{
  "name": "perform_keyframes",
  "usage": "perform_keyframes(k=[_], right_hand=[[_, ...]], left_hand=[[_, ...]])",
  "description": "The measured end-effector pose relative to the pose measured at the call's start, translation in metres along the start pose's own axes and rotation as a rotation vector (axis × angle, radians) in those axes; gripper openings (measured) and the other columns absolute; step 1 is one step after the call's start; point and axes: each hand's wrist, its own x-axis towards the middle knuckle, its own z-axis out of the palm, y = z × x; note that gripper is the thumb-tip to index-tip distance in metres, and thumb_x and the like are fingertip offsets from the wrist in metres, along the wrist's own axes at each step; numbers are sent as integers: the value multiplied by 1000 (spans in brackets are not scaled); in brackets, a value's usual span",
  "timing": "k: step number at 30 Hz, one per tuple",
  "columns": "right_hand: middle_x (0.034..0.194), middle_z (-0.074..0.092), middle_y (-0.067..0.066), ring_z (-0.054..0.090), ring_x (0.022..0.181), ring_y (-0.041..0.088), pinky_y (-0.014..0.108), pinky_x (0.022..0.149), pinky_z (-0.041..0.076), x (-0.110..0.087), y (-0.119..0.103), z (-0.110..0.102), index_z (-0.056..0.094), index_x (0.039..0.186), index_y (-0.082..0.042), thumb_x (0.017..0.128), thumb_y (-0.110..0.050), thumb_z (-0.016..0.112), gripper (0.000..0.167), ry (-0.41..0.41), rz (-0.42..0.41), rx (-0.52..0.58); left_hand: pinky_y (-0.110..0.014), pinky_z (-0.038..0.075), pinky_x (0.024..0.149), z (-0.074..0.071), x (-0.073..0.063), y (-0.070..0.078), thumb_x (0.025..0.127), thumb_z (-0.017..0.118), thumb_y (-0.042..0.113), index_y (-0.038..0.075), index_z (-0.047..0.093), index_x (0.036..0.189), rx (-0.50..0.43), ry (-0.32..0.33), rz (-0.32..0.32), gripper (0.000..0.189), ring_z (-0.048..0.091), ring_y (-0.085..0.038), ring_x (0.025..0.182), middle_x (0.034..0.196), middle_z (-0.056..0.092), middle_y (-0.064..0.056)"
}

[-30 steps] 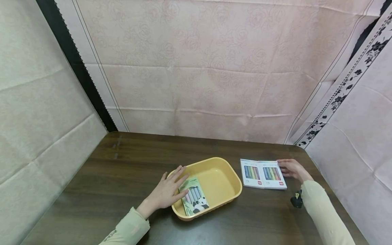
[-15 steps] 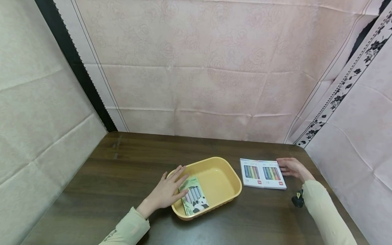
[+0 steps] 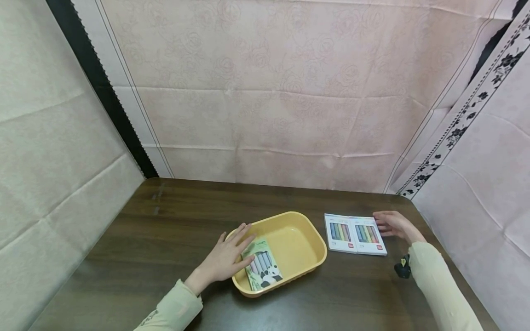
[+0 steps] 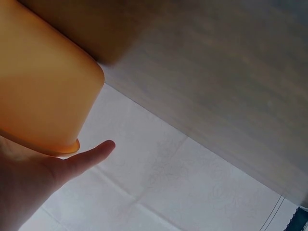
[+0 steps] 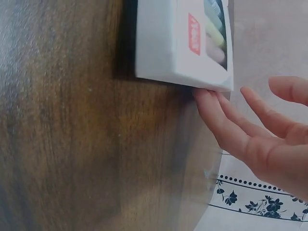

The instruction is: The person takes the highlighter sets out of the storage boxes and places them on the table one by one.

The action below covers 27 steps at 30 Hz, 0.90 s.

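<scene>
My left hand (image 3: 224,258) rests on the left rim of a yellow plastic basket (image 3: 297,246), its fingers spread and straight. A green box with a panda and pastel pens (image 3: 264,267) lies inside, at the basket's left end. From the left wrist view, the thumb stretches out past the basket's rim (image 4: 48,150). To the right of the basket, two white boxes (image 3: 355,235) with windows showing coloured pens lie side by side. My right hand (image 3: 395,225) touches the right edge of this pair. In the right wrist view, its fingertips meet the white box's side (image 5: 168,53), fingers loosely extended.
Everything stands on a dark brown wooden table (image 3: 186,207). Pale cloth (image 3: 265,115) hangs behind the table's back edge and along both sides. A small black object (image 3: 402,267) sits at the right sleeve (image 3: 440,287).
My right hand has crept slightly toward the back of the table along the white box's edge. The left hand, basket and boxes look practically unmoved.
</scene>
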Motion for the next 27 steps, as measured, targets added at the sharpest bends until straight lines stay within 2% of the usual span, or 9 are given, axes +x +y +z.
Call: perform_keyframes(k=[5, 13, 20, 27], right_hand=[[137, 24, 36, 58, 100, 21, 44, 88, 46, -3, 0, 0, 14, 137, 12, 97, -28, 31, 59, -4, 5, 29], [136, 26, 36, 59, 96, 17, 44, 88, 46, -5, 1, 1, 14, 137, 11, 97, -27, 29, 57, 4, 3, 27], [133, 30, 36, 58, 101, 27, 43, 85, 48, -10, -1, 11, 21, 135, 11, 96, -22, 33, 53, 76, -26, -46], [127, 38, 34, 57, 93, 18, 36, 81, 50, -14, 1, 22, 29, 133, 10, 93, -18, 37, 49, 184, -51, -75]], left_hand=[[-62, 25, 98, 1, 1, 0, 89, 44, 48, 17, 36, 137, -2, 8, -1, 58, 16, -21, 138, 149, 21, -3], [-61, 25, 99, 0, 0, 1, 89, 43, 48, 17, 36, 137, -1, 2, -5, 58, 17, -20, 138, 149, 21, -3], [-62, 26, 98, -1, 0, 1, 89, 44, 47, 16, 36, 137, 1, 10, 1, 58, 18, -22, 138, 149, 22, -4], [-61, 26, 98, -1, 0, 1, 89, 43, 48, 17, 36, 137, 3, 12, 1, 58, 18, -21, 138, 149, 22, -3]])
